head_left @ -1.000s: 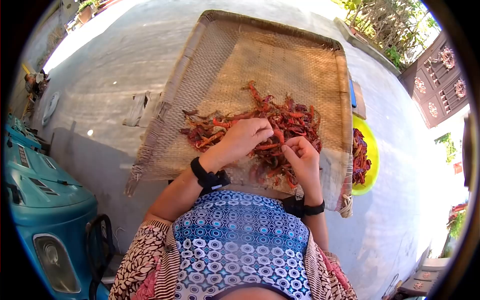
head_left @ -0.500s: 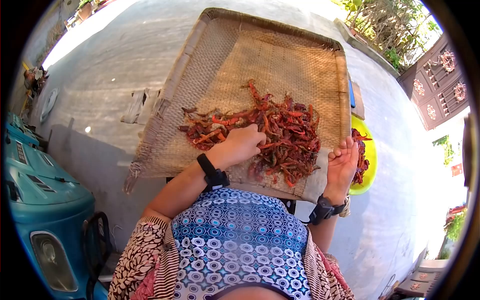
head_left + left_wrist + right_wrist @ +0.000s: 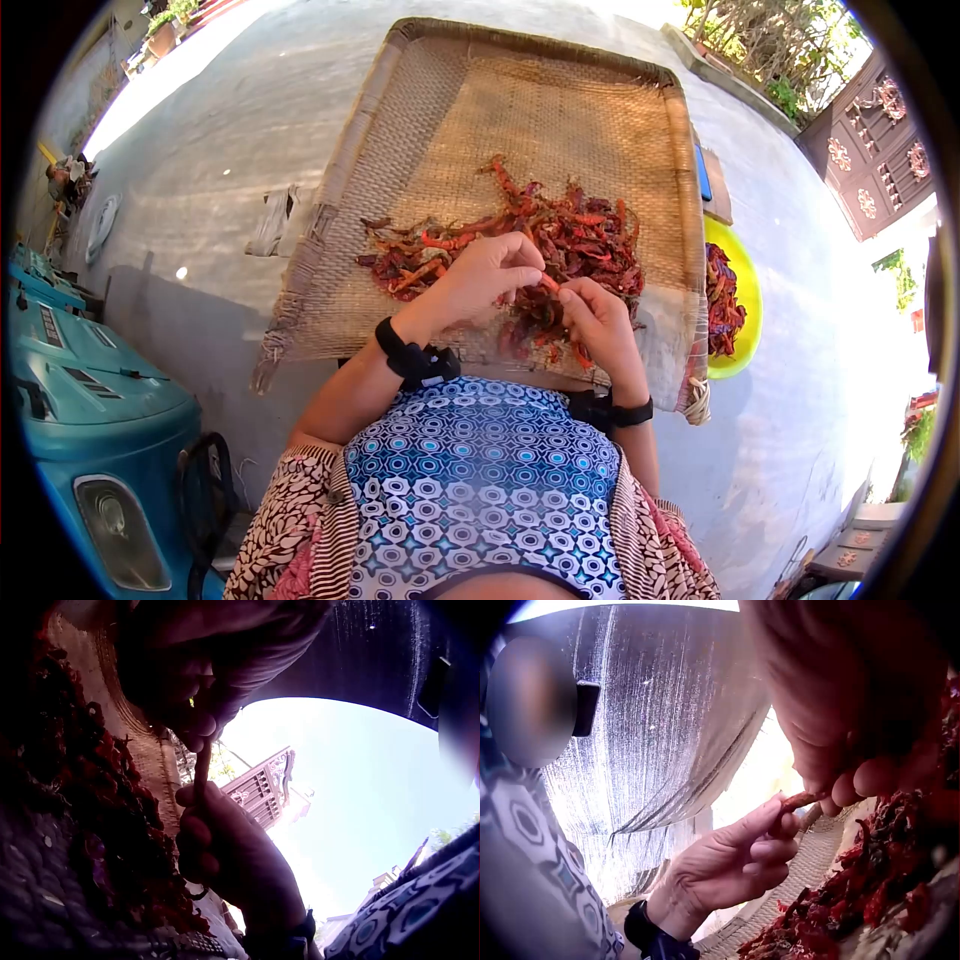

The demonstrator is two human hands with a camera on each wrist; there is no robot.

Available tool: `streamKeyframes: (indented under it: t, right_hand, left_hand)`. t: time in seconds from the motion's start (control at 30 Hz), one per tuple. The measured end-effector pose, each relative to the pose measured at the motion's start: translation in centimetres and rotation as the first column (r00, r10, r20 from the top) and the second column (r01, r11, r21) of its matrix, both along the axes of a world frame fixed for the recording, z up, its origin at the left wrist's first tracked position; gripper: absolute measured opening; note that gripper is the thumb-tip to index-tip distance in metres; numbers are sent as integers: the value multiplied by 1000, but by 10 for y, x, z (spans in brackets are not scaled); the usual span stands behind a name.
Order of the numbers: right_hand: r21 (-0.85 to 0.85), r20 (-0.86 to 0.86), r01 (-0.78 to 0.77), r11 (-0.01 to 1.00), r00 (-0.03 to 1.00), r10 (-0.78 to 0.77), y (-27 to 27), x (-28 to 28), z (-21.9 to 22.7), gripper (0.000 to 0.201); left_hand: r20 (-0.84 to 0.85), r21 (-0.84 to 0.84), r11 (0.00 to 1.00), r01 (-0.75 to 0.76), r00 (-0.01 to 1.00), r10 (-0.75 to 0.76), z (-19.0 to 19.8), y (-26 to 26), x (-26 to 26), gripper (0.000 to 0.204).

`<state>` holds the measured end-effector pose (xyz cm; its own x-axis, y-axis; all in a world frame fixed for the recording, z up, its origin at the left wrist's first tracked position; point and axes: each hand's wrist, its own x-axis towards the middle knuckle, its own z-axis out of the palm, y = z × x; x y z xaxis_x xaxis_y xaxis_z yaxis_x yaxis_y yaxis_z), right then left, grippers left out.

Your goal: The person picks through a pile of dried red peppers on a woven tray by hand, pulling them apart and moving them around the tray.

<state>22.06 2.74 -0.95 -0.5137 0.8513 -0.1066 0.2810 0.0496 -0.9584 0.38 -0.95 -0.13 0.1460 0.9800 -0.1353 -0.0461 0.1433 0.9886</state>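
Both hands are holding one dried red chili (image 3: 549,284) between them, just above the pile of chilies (image 3: 560,250) near the front edge of the woven tray (image 3: 400,120). The left hand (image 3: 480,283) is pinching one end with finger and thumb, and the right hand (image 3: 592,315) is pinching the other end. The chili is lying almost flat, its long side running left to right between the fingertips, one end pointing at each hand. To do this well, I think the fingers should be gripping close to the tips and pulling gently, so the brittle chili is not crumbling. A yellow bowl (image 3: 748,300) of chilies is sitting just beside the tray's right edge
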Motion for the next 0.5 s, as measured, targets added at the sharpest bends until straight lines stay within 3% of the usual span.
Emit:
streamKeyframes:
  t: [0.1, 0.13, 0.2, 0.23, 0.3, 0.4, 0.43, 0.5]
  right_hand:
    - [-50, -115, 124, 991, 985, -129, 9, 13, 3, 22]
    - [-52, -159, 186, 981, 969, -192, 15, 22, 6, 23]
    - [-83, -345, 280, 956, 892, -291, 36, 51, -6, 31]
    - [-188, -529, 312, 931, 767, -364, 40, 60, -3, 33]
    - [-400, -775, 295, 868, 396, -492, 44, 70, 7, 38]
    - [-452, -689, 339, 825, 456, -564, 43, 62, 19, 44]
    - [-353, -616, 357, 865, 606, -503, 44, 61, 11, 39]
    - [-79, -263, 326, 942, 905, -335, 49, 50, 4, 34]
  left_hand:
    - [-22, 22, 998, -57, 998, 57, -2, 1, 6, 15]
    - [-255, 138, 990, 1, 966, 35, -9, 1, 5, 17]
    - [-661, 313, 932, 182, 746, 76, -27, 3, 3, 21]
    - [-685, 259, 947, 193, 727, 39, -26, 1, 6, 23]
    - [-758, 216, 946, 240, 652, 8, -28, -1, 7, 21]
    - [-817, 177, 940, 292, 576, -25, -33, 4, 5, 19]
    - [-830, 168, 937, 308, 556, -34, -33, 6, 4, 19]
    - [-783, 196, 951, 238, 622, 5, -25, 4, 6, 18]
